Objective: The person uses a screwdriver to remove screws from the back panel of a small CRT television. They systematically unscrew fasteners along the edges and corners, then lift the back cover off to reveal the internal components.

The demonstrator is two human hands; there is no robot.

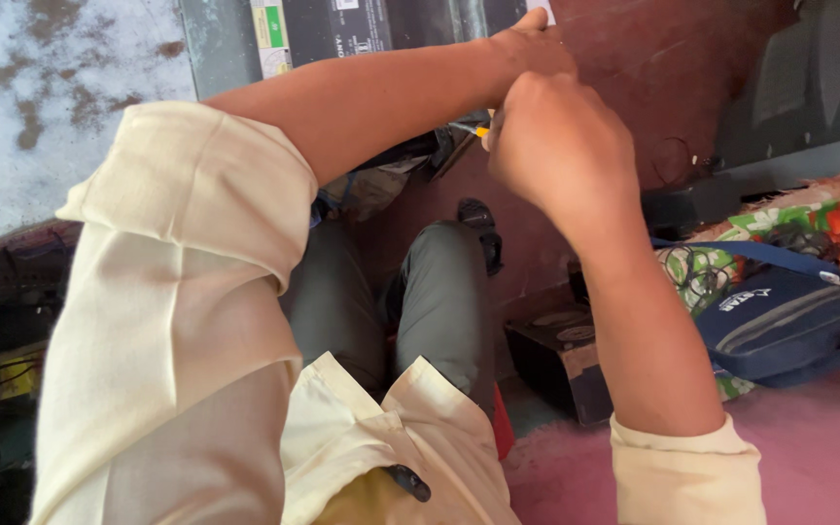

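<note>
The tool (473, 128) was mostly hidden: only a yellow-and-dark tip showed just left of the right hand (558, 146), up near the top of the view, above the person's knees. What kind of tool it was could not be told.

Nearest the camera was a cream shirt (177, 321) with rolled sleeves, a dark button at its hem. Past it lay grey trousers (439, 301), the legs bent, and one dark sandal (480, 233) on the reddish floor (634, 58). To the right, a black box (556, 360) sat on the floor beside a blue pouch (789, 326) with a blue strap, which rested against a flowered cloth (828, 219) and a tangle of thin wire (697, 272).

Farther on, the right hand was curled into a loose fist, back toward the camera, its fingers closed about the tool's hidden end. The left hand (527, 49) lay just beyond it, touching it, fingers bent; whether they held anything could not be told, since the right hand covered them.

Behind both hands stood a black battery (381, 24) with a green-and-white label, against a stained pale wall (41, 87).
</note>
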